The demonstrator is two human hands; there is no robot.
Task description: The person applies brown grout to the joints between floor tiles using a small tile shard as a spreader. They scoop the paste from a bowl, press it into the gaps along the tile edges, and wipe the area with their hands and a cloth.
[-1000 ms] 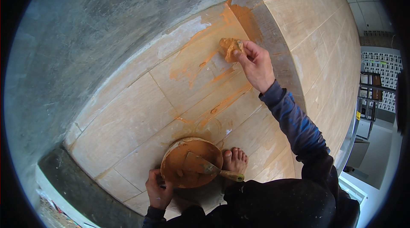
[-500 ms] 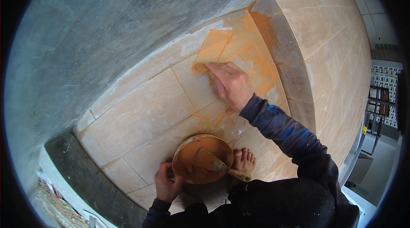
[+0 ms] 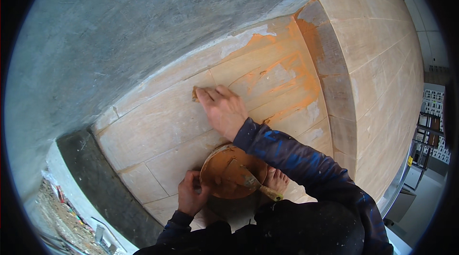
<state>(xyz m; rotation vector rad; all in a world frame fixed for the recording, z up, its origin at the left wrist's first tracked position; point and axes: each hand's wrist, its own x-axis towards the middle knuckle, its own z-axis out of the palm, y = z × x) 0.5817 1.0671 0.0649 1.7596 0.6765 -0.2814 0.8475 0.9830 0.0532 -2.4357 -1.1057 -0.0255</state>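
Beige rectangular floor tiles (image 3: 143,133) stretch leftward from the right hand (image 3: 224,110) to a dark grey ledge (image 3: 100,173), bordered by a grey concrete wall (image 3: 119,40) above and a raised tiled edge (image 3: 339,87) at right. The right hand pinches a small orange-brown pad (image 3: 195,94), mostly hidden, on the tiles near the wall. The left hand (image 3: 192,194) grips the rim of a round, orange-smeared bowl (image 3: 210,160) holding a flat scraper (image 3: 245,175). Since half a second ago, the right hand has slid left, past a tile joint.
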